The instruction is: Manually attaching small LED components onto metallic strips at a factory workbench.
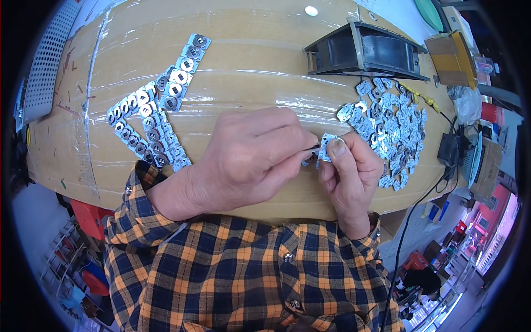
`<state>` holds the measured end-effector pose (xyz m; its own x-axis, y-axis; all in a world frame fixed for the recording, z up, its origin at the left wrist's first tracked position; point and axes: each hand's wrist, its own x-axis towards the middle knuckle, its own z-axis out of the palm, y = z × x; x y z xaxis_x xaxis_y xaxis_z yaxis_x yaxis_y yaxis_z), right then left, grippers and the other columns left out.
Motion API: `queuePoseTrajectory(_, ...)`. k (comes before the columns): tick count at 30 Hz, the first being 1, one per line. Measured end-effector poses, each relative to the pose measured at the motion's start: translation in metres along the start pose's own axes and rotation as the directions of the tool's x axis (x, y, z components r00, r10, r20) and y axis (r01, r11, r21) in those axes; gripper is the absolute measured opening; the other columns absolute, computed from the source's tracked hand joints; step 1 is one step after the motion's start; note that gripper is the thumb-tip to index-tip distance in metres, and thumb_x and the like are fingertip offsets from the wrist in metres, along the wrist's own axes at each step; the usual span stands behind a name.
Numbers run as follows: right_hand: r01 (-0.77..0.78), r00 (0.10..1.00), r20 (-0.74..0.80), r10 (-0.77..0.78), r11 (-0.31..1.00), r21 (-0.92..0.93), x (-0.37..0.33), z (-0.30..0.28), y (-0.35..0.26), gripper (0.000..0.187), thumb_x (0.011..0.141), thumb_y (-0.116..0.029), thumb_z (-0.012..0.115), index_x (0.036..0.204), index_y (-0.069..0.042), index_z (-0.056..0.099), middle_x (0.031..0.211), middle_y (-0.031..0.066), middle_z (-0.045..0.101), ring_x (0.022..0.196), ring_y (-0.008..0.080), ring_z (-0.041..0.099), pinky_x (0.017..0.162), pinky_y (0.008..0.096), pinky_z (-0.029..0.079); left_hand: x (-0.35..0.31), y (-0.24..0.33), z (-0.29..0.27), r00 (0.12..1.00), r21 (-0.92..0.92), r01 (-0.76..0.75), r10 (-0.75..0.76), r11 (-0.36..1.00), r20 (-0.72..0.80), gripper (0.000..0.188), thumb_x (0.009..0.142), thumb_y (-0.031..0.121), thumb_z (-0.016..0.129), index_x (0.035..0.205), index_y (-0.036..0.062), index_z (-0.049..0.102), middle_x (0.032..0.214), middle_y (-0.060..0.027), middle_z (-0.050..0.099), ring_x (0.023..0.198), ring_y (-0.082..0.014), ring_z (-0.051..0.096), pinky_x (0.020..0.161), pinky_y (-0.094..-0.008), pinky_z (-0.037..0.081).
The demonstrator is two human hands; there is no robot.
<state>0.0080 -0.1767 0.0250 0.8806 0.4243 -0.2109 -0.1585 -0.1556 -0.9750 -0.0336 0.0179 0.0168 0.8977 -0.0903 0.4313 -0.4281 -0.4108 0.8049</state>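
Over the middle of the table, my left hand (251,155) is closed, its fingers pinched around a thin tool with a slim tip that points right. Most of that tool is hidden by the fingers, so its kind cannot be made out. A small light-blue metal plate (327,145) with dark holes sits between the thumb and fingers of my right hand (351,171). The thin tip meets or nearly meets the plate's left edge. Just right of this hand spreads a loose pile of similar metal plates (395,133), some with round discs.
Joined rows of plates with round discs (146,119) lie on the left of the cardboard-covered table (243,55). A black fan (365,52) stands at the far right, with a cable and black adapter (447,148) along the right edge. A white perforated bin (47,61) is at far left.
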Motion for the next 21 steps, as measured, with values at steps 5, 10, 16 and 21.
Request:
queuePoseTrajectory(5,0.154,0.988,0.029,-0.151,0.955,-0.253,0.0,-0.01,-0.001,0.021,0.099,-0.015,0.054,0.085,0.0,0.059,0.06,0.0008,0.055,0.047,0.0036,0.043,0.043,0.0198,0.031,0.001,0.0,-0.003,0.985,-0.19,0.171,-0.168,0.967,0.028,0.018,0.08,-0.003,0.064,0.098,-0.0029,0.067,0.082,-0.0094,0.066,0.067,-0.0151,0.063,0.056,-0.026,0.046)
queuePoseTrajectory(10,0.394,0.899,0.134,-0.417,0.635,-0.665,0.004,-0.014,-0.013,0.004,0.086,0.002,0.064,0.083,0.003,0.062,0.064,0.009,0.055,0.05,0.0166,0.053,0.047,0.0294,0.039,0.001,0.006,-0.007,0.885,-0.473,0.458,-0.435,0.753,0.164,0.017,0.089,0.003,0.063,0.104,-0.0011,0.068,0.086,-0.0048,0.067,0.069,-0.0059,0.061,0.056,-0.0204,0.045)
queuePoseTrajectory(16,0.369,0.921,0.151,-0.36,0.677,-0.636,0.006,-0.015,-0.025,0.003,0.086,0.003,0.064,0.083,0.004,0.064,0.065,0.0081,0.054,0.053,0.0154,0.053,0.048,0.0282,0.04,-0.003,0.004,-0.008,0.907,-0.397,0.42,-0.387,0.816,0.164,0.014,0.091,0.007,0.065,0.102,-0.0007,0.069,0.083,-0.0034,0.067,0.064,-0.0055,0.06,0.057,-0.019,0.045)
queuePoseTrajectory(21,0.445,0.894,0.203,-0.398,0.75,-0.489,0.006,-0.022,-0.021,0.003,0.086,0.001,0.065,0.084,0.004,0.064,0.065,0.0083,0.053,0.054,0.0165,0.052,0.049,0.029,0.039,0.004,0.009,-0.009,0.893,-0.404,0.45,-0.414,0.797,0.179,0.006,0.086,0.005,0.063,0.089,0.0006,0.067,0.072,-0.0031,0.064,0.065,-0.0065,0.056,0.058,-0.0219,0.044)
